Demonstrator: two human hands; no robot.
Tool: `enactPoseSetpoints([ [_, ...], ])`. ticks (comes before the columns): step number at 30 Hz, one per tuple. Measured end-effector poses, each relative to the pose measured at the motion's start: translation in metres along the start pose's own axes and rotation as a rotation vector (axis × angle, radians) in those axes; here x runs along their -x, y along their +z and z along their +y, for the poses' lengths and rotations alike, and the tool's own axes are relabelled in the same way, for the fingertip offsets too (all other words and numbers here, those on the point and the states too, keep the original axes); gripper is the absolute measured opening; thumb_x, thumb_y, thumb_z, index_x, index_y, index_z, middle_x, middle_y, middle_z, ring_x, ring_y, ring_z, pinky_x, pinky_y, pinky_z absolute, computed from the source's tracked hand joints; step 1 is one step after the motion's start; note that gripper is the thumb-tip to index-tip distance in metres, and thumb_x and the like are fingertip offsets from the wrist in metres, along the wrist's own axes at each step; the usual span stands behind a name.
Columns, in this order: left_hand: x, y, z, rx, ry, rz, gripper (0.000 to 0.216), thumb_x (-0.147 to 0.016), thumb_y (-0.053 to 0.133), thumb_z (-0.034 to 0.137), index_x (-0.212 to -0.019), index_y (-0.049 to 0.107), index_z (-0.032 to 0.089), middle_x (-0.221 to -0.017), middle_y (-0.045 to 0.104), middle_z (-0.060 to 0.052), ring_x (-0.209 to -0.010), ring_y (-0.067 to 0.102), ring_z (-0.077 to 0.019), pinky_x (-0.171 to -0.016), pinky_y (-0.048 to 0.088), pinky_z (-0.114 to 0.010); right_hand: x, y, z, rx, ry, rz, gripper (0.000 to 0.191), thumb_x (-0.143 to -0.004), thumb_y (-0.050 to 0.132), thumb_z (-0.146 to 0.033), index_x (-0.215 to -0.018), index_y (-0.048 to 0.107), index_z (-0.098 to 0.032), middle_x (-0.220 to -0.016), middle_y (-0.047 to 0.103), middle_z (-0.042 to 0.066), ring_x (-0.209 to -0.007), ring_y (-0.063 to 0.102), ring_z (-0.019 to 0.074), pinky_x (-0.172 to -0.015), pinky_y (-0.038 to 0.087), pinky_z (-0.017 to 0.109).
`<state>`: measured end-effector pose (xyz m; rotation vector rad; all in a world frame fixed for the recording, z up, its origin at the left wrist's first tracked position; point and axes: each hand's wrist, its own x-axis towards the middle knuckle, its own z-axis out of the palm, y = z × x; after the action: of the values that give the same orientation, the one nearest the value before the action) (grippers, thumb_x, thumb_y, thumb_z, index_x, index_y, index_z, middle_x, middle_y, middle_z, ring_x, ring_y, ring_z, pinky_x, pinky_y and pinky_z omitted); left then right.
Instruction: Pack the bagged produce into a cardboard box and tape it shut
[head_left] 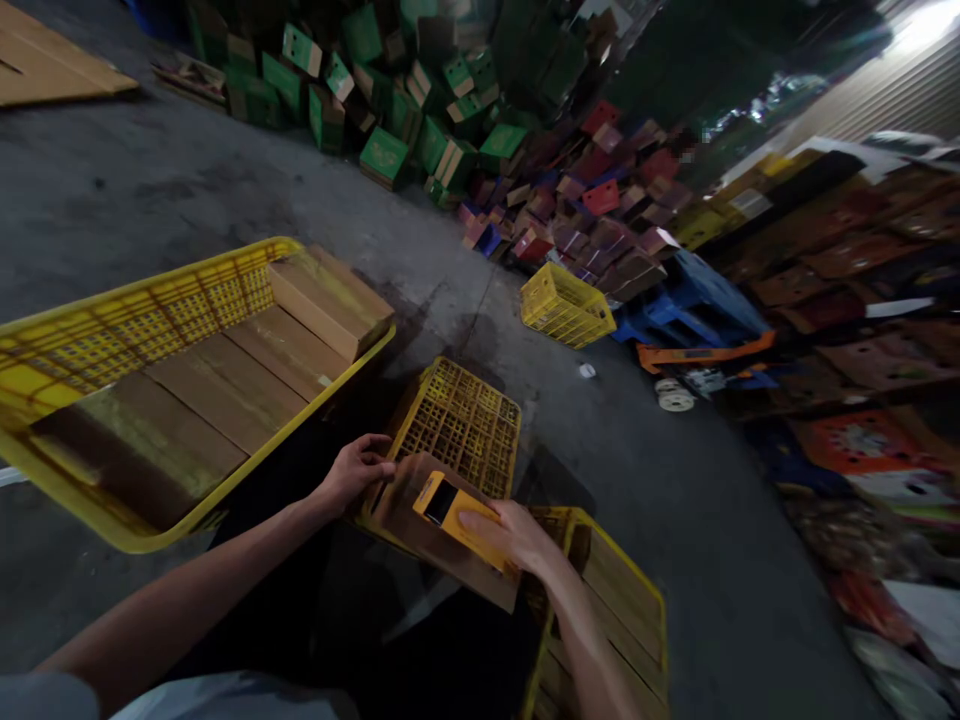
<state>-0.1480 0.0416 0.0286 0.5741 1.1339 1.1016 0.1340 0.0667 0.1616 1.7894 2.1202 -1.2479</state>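
My right hand [506,535] is wrapped round a yellow box-shaped thing [469,522] with a dark panel near its far end; its exact kind I cannot make out. That thing lies over a brown cardboard box [405,510], which rests on an upturned yellow plastic crate [465,415] in front of me. At the box's left end is my left hand [356,475], its fingers loosely curved and apart, fingertips at the cardboard edge. Whether they press on it is hard to see.
To my left stands a large yellow basket [292,430] holding several cardboard boxes [232,390]. Another yellow crate [664,640] with boxes is at lower right. Farther off are a small yellow crate [566,305], a blue pallet [690,300] on an orange pallet jack [705,352], and heaped green cartons [386,155].
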Motion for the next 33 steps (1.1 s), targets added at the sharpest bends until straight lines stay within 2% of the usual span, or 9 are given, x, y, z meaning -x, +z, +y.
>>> enactPoseSetpoints([
  [6,-0.002,-0.007,-0.005,0.029,-0.006,0.035,0.070,-0.063,0.089,0.031,-0.124,0.059,0.014,-0.076,0.076,-0.003,-0.068,0.072,-0.0189,-0.069,0.053,-0.029,-0.014,0.006,-0.004,0.141,0.009,0.042,0.042,-0.079,0.069,-0.056,-0.058,0.062,-0.020,-0.053,0.056,-0.001,-0.055,0.053,0.0156,-0.048,0.030,0.025],
  [20,-0.006,-0.009,-0.011,0.024,-0.029,0.062,0.071,-0.063,0.088,0.031,-0.126,0.058,0.014,-0.074,0.074,-0.001,-0.067,0.070,-0.0176,-0.066,0.052,-0.027,-0.012,0.009,-0.015,0.250,0.018,0.070,0.045,-0.085,0.059,-0.058,-0.060,0.055,-0.021,-0.063,0.064,0.004,-0.063,0.061,0.0195,-0.052,0.033,0.026],
  [25,-0.011,-0.006,-0.026,0.063,-0.080,0.082,0.079,-0.060,0.091,0.033,-0.128,0.055,0.015,-0.077,0.075,-0.002,-0.068,0.070,-0.0171,-0.067,0.052,-0.027,-0.011,0.007,-0.017,0.308,0.063,0.033,0.046,-0.088,0.054,-0.060,-0.065,0.059,-0.020,-0.070,0.068,0.006,-0.072,0.065,0.0223,-0.057,0.036,0.026],
  [33,-0.019,0.013,-0.062,0.014,-0.058,0.105,0.088,-0.067,0.087,0.037,-0.141,0.044,0.014,-0.081,0.073,-0.002,-0.073,0.071,-0.0189,-0.069,0.054,-0.029,-0.016,0.004,-0.017,0.279,0.061,0.012,0.053,-0.088,0.050,-0.066,-0.065,0.059,-0.019,-0.068,0.067,0.006,-0.069,0.063,0.0210,-0.055,0.035,0.026],
])
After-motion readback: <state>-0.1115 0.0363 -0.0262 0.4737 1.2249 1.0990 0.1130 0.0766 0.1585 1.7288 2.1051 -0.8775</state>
